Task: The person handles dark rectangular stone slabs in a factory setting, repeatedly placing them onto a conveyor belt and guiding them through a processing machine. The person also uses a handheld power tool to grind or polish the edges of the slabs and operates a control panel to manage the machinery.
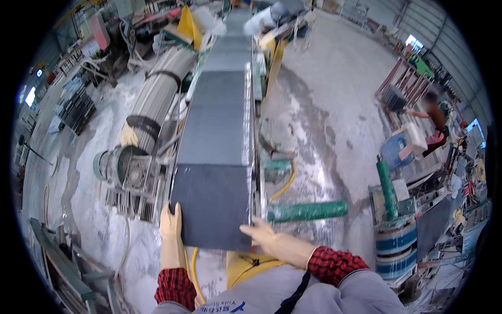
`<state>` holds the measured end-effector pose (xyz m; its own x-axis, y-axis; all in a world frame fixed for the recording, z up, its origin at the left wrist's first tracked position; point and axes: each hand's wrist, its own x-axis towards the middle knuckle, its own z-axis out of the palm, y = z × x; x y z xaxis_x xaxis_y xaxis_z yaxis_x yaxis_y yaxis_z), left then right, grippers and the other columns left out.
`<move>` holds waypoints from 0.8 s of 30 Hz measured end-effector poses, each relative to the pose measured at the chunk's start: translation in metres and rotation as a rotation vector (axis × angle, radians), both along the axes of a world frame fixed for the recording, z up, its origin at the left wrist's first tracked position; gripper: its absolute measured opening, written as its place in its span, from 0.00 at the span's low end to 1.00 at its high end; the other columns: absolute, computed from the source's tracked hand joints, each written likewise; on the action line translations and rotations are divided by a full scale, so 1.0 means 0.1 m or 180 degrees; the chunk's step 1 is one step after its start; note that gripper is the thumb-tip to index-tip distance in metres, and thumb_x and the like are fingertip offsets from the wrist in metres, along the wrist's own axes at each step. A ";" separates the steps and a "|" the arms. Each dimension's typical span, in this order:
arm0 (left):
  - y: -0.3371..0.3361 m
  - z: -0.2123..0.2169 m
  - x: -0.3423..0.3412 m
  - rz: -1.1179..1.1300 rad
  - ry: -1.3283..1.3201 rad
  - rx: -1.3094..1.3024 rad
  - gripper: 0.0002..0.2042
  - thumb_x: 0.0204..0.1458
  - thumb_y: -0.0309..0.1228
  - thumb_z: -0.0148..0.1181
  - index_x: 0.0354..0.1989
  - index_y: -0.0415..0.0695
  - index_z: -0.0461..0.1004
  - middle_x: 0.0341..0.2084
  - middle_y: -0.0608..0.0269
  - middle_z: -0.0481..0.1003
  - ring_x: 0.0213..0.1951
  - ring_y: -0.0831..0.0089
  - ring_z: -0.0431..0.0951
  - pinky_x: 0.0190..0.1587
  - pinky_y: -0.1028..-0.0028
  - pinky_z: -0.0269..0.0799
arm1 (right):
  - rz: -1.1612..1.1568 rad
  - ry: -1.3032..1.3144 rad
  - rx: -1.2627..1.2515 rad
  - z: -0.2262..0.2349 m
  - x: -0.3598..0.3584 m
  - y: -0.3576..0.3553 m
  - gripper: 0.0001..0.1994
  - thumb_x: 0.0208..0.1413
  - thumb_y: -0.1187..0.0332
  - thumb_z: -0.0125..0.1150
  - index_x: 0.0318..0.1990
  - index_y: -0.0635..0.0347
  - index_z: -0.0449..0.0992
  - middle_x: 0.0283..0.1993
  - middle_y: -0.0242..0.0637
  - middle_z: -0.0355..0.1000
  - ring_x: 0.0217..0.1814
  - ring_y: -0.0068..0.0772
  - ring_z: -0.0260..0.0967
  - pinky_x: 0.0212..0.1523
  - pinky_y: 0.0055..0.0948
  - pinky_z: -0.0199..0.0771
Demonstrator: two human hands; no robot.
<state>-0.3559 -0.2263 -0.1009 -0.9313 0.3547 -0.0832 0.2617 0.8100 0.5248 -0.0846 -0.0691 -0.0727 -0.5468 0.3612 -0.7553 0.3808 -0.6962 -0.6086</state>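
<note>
Head view: a dark grey slate slab (212,204) is being gripped at the near end of a long conveyor (219,115), at 6 o'clock. The left hand (171,230) is being pressed flat along its left edge, and the right hand (264,235) is being spread under its near right corner. Lifting is judged barely begun; more matte, rectangular slabs (215,131) are lying in line toward 12 o'clock.
</note>
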 end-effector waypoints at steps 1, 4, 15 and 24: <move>0.04 0.14 0.04 -0.0098 -0.0192 0.0100 0.33 0.59 0.52 0.53 0.61 0.35 0.69 0.58 0.38 0.71 0.61 0.47 0.71 0.64 0.61 0.65 | -0.0121 -0.0042 -0.0054 0.04 0.01 -0.01 0.21 0.62 0.69 0.61 0.62 0.57 0.68 0.54 0.40 0.75 0.52 0.34 0.76 0.47 0.37 0.81; -0.01 0.16 -0.01 -0.0225 -0.0308 -0.0119 0.33 0.60 0.53 0.51 0.63 0.35 0.68 0.59 0.39 0.71 0.62 0.48 0.70 0.64 0.61 0.65 | -0.0308 0.0139 0.0074 0.25 0.02 -0.06 0.23 0.61 0.64 0.63 0.60 0.64 0.68 0.47 0.39 0.77 0.40 0.30 0.74 0.34 0.32 0.73; 0.04 0.36 0.11 0.0019 -0.1906 0.1733 0.25 0.64 0.46 0.52 0.54 0.32 0.76 0.45 0.47 0.80 0.43 0.62 0.81 0.46 0.65 0.77 | 0.0794 0.0081 0.1042 0.81 -0.26 0.31 0.35 0.43 0.53 0.72 0.50 0.78 0.73 0.42 0.48 0.76 0.41 0.40 0.75 0.41 0.36 0.74; 0.84 1.18 1.62 -0.1419 -0.0385 0.2270 0.28 0.66 0.47 0.48 0.58 0.30 0.72 0.51 0.45 0.77 0.50 0.61 0.77 0.54 0.67 0.73 | -0.0259 0.2136 0.0504 0.79 1.20 0.65 0.16 0.45 0.72 0.63 0.43 0.68 0.77 0.29 0.36 0.71 0.27 0.29 0.65 0.30 0.35 0.65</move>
